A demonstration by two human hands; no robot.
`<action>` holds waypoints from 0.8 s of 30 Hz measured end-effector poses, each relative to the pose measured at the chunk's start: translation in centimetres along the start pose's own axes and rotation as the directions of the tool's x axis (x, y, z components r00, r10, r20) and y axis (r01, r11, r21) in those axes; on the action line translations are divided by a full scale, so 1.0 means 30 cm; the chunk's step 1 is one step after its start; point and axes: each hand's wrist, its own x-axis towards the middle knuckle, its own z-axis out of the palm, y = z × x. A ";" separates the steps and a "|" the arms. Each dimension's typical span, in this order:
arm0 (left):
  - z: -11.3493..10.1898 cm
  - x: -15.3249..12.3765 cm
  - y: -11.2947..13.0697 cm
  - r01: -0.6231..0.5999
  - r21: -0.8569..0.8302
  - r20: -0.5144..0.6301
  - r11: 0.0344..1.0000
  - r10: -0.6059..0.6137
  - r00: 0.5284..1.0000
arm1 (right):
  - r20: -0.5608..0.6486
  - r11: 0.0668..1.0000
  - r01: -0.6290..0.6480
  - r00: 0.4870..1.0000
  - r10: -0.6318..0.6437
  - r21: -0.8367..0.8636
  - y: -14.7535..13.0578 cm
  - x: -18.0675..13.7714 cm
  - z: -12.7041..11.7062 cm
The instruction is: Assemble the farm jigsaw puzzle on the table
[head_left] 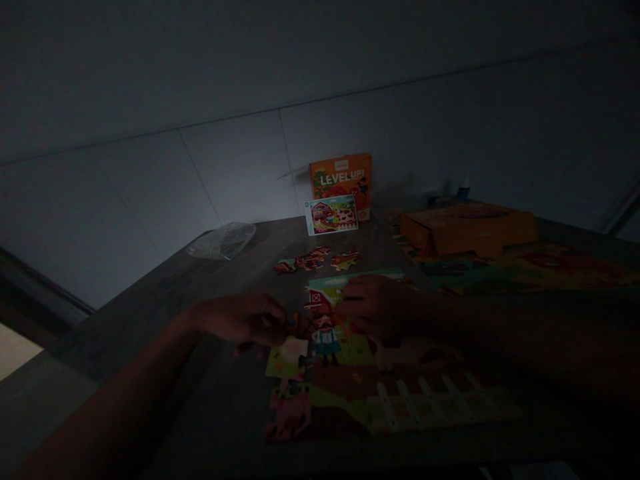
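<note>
The scene is very dark. A partly assembled farm jigsaw puzzle [345, 387] lies on the table, showing a farmer, a red barn and a white fence. At its left edge, my left hand [245, 320] has thumb and fingers closed at a small reddish-brown puzzle piece [295, 324]. My right hand [377, 305] rests across the upper middle of the puzzle, fingers stretched left and palm down, covering part of the picture. Beyond the hands lie several loose puzzle pieces [313, 259].
A picture card [333, 215] leans on an upright orange box [341, 167] by the wall. Crumpled clear plastic [223, 241] lies at the back left. To the right, an orange box part [470, 227] sits by another colourful puzzle [530, 267]; a small bottle [464, 191] stands behind.
</note>
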 end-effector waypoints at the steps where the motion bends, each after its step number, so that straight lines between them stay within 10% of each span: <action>1: 0.001 0.000 0.001 -0.022 -0.021 -0.012 1.000 0.022 1.000 | -0.002 1.000 0.006 1.000 -0.006 0.000 0.000 0.000 -0.001; 24: 0.034 0.017 0.006 -0.140 -0.161 -0.075 0.977 0.130 0.989 | 0.025 1.000 -0.014 1.000 0.014 0.015 0.004 -0.004 0.004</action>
